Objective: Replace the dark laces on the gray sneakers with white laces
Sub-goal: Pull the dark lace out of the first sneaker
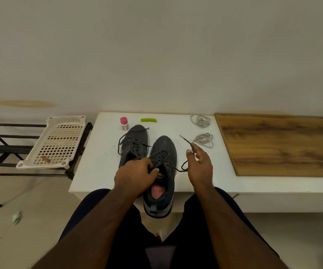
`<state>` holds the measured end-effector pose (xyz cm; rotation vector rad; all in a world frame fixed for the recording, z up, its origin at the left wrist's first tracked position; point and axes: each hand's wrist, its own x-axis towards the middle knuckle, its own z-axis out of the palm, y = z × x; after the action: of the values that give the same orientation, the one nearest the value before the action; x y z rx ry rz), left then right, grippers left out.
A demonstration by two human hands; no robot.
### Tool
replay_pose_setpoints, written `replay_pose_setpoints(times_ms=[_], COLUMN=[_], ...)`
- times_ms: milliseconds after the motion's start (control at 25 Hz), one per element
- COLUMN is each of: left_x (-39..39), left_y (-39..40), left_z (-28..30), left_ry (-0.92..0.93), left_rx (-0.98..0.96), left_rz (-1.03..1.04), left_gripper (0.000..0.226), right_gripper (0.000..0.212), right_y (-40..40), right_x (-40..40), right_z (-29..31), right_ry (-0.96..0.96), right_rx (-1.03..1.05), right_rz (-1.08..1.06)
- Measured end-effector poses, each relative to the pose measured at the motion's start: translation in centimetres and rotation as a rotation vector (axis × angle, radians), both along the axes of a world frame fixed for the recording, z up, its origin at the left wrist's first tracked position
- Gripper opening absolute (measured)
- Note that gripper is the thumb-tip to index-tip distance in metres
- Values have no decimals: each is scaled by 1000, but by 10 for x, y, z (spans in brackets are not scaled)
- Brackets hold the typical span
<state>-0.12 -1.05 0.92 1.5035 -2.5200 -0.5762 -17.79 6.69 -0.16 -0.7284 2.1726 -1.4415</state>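
The right sneaker [163, 167] is steadied at the tongue by the gripping left hand [135, 176] while its dark lace [186, 141] is pinched and drawn clear by the right hand [198, 166]; white laces [203, 140] wait nearby on the desk [98, 152].

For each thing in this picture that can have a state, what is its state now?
Right sneaker: dark lace untied, still threaded.
Left sneaker: untied, still laced.
White laces: two bundles, unused.
Left hand: holds right sneaker's tongue.
Right hand: pinches dark lace end.
Pink-capped bottle: upright, capped.
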Motion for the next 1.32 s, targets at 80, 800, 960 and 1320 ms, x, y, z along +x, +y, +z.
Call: replay_pose_setpoints(times_ms=[80, 800, 960, 1320], left_x=[-2, -5, -28, -32], left_y=[1, 0, 1, -16], left_z=[0, -10, -14, -11], left_ry=[-9, 141, 117, 297], left_rx=[-21, -83, -159, -1], left_rz=[-12, -102, -228, -158], left_gripper=[30, 22, 35, 4], right_gripper=[52, 14, 18, 16], right_y=[4, 6, 4, -1], right_x=[2, 21, 21, 22], right_z=[1, -6, -10, -16], right_ry=[233, 293, 282, 272], right_rx=[138, 357, 353, 370], right_rz=[27, 272, 277, 257])
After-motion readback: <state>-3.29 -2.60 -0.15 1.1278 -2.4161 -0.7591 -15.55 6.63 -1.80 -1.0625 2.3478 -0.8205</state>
